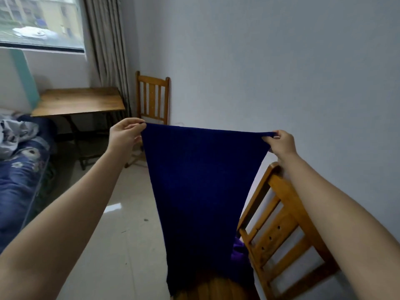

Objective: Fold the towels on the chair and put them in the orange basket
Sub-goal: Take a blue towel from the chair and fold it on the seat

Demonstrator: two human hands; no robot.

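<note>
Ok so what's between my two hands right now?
The head view shows the top edge of the dark blue towel stretched between them: the left hand pinches one corner, the right hand the other.

Pale tiled floor [121, 245] carries a wooden table [80, 102] far left, a far chair [152, 98] by the wall, and a bed [19, 180] at left. Crumpled grey cloth [13, 135] lies on the bed. The near chair [275, 232], right, holds a purple towel [238, 252] on its seat, mostly hidden.
</note>
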